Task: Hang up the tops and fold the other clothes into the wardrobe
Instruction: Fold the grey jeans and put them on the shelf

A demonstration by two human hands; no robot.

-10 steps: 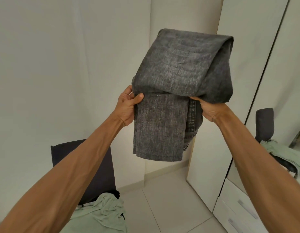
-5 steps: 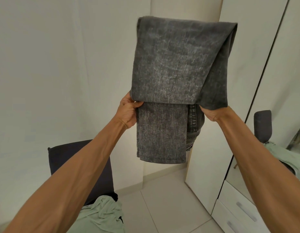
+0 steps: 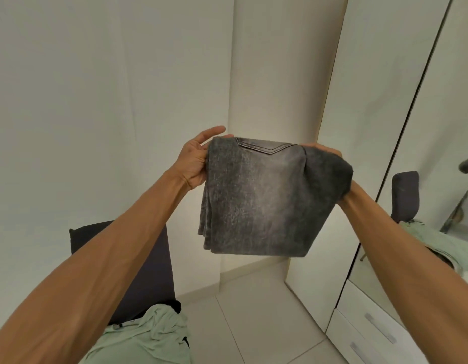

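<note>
The tall white mirrored wardrobe (image 3: 358, 127) stands at 3 o'clock, doors apparently closed. Held in midair at centre are the faded grey denim jeans (image 3: 259, 200), folded into a compact square, so the folding looks nearly finished. The left hand (image 3: 193, 161) pinches their 9 o'clock edge. The right hand (image 3: 322, 149) is buried in cloth and I cannot tell its grip. The next move likely calls for one hand to be freed for the door.

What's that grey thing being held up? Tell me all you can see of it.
Dark grey jeans of faded denim, paler in the middle, folded into a compact, roughly square bundle. A stitched pocket edge shows along the top. They hang in the air before a pale wall, the left hand gripping the left edge, the right hand the upper right corner, where fabric bunches.
</note>
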